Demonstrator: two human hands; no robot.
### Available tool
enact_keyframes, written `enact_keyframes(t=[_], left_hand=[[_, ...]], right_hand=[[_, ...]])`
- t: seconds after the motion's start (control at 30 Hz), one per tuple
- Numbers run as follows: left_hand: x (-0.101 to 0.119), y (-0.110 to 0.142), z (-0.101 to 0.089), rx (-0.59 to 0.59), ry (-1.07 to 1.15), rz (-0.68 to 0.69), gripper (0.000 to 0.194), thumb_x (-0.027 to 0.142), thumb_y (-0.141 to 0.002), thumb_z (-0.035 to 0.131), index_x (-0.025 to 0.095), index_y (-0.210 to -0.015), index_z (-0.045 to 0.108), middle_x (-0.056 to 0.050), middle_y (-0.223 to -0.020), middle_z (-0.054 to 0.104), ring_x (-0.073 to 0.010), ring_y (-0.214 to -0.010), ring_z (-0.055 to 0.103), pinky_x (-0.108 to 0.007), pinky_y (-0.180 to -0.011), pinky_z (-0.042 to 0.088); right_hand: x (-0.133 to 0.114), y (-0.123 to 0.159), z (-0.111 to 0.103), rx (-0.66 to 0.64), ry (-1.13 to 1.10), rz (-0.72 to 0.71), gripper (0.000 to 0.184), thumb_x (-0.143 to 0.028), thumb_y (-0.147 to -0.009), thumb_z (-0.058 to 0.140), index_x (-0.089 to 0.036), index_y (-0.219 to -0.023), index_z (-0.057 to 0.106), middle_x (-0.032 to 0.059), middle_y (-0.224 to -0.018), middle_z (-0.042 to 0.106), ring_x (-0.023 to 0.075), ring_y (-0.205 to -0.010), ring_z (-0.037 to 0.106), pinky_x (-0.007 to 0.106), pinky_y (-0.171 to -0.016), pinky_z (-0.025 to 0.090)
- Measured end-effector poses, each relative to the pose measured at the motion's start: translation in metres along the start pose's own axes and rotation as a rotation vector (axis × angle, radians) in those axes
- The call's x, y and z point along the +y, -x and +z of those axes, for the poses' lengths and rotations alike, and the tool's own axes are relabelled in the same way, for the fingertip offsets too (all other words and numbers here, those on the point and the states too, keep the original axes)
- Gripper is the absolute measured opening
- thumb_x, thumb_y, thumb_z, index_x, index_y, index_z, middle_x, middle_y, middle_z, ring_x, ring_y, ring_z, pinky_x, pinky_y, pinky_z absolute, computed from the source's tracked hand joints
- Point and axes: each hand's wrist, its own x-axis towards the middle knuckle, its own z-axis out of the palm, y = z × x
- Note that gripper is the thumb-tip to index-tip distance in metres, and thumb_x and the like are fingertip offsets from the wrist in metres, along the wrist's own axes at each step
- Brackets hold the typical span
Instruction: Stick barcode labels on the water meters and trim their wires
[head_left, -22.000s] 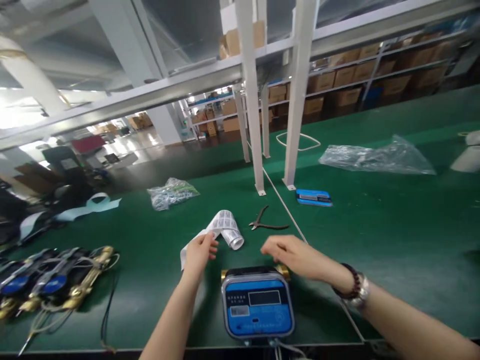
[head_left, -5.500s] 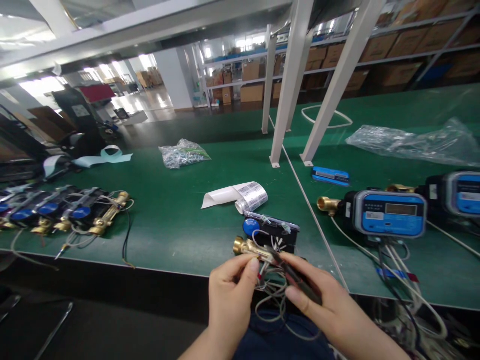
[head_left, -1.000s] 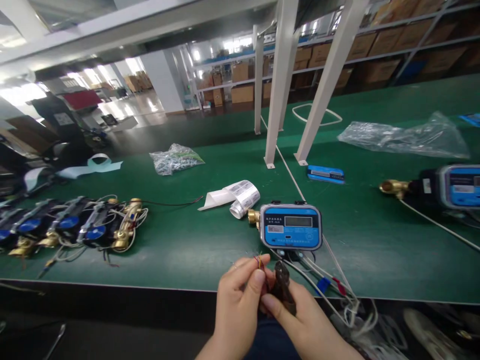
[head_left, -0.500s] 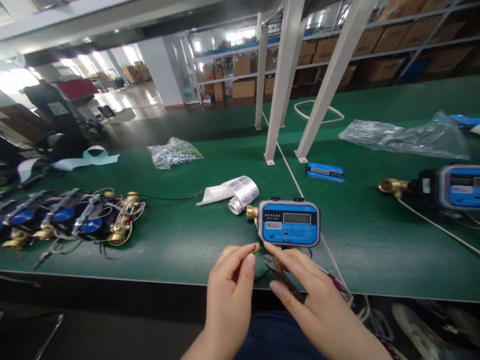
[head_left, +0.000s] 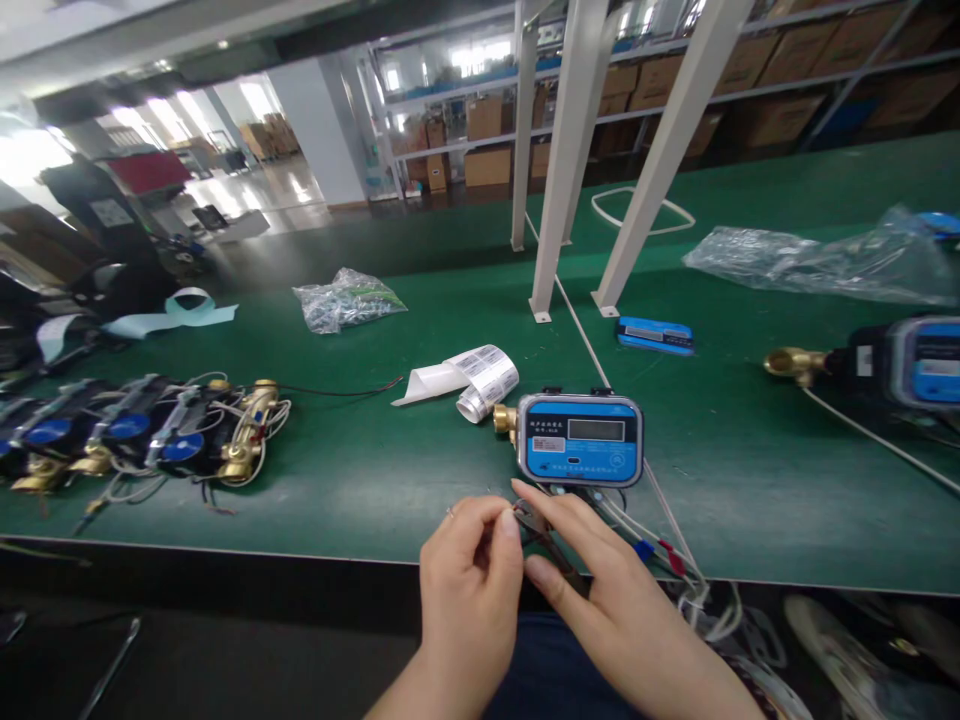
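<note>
My left hand (head_left: 472,580) pinches the end of thin wires between thumb and forefinger, just off the bench's front edge; the wire ends are mostly hidden. In my right hand (head_left: 600,590) is a pair of cutting pliers (head_left: 551,545), its jaws at the left fingertips, with the handles largely covered by my palm. Just beyond both hands sits a blue-faced meter (head_left: 580,440) with a grey display and a brass fitting (head_left: 504,420) on its left. White cables (head_left: 622,515) with blue and red tags run from beneath it over the edge.
A roll of printed labels (head_left: 487,385) lies left of the meter, near a bag of small parts (head_left: 349,300). Several brass-fitted meters (head_left: 180,440) line the left; another meter (head_left: 930,365) stands right. White posts (head_left: 562,200) rise behind, by a blue faceplate (head_left: 655,335).
The pliers' jaws have moved left, up to the wires at my left fingertips. My two hands are closer together, and the view has shifted slightly.
</note>
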Motion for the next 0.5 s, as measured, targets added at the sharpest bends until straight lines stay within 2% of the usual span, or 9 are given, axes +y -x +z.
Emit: enact_keyframes(t=[0.23, 0.33, 0.5], left_hand=[[0.001, 0.002, 0.000, 0.006, -0.094, 0.079, 0.019, 0.018, -0.086, 0.051, 0.020, -0.073, 0.065, 0.001, -0.060, 0.059, -0.0114, -0.054, 0.054, -0.020, -0.054, 0.040], [0.001, 0.001, -0.005, -0.012, -0.111, 0.120, 0.018, 0.017, -0.084, 0.053, 0.020, -0.071, 0.064, 0.000, -0.059, 0.060, -0.0120, -0.053, 0.054, -0.020, -0.053, 0.039], [-0.012, 0.011, -0.007, -0.264, -0.085, 0.240, 0.026, 0.016, -0.085, 0.051, 0.020, -0.061, 0.060, -0.001, -0.049, 0.058, -0.0109, -0.042, 0.050, -0.020, -0.044, 0.035]], right_hand=[[-0.003, -0.002, 0.002, -0.010, -0.085, -0.028, 0.039, -0.040, -0.092, 0.049, -0.025, -0.128, 0.056, 0.0093, -0.117, 0.064, 0.0235, -0.115, 0.057, 0.038, -0.097, 0.050], [-0.001, 0.000, 0.000, -0.012, -0.104, -0.067, 0.034, -0.037, -0.092, 0.049, -0.023, -0.121, 0.061, 0.0089, -0.110, 0.067, 0.0215, -0.102, 0.063, 0.034, -0.089, 0.053], [0.012, 0.013, -0.008, -0.097, 0.024, -0.058, 0.020, -0.033, -0.086, 0.057, -0.025, -0.097, 0.072, 0.0057, -0.084, 0.071, 0.0208, -0.076, 0.067, 0.028, -0.066, 0.056]])
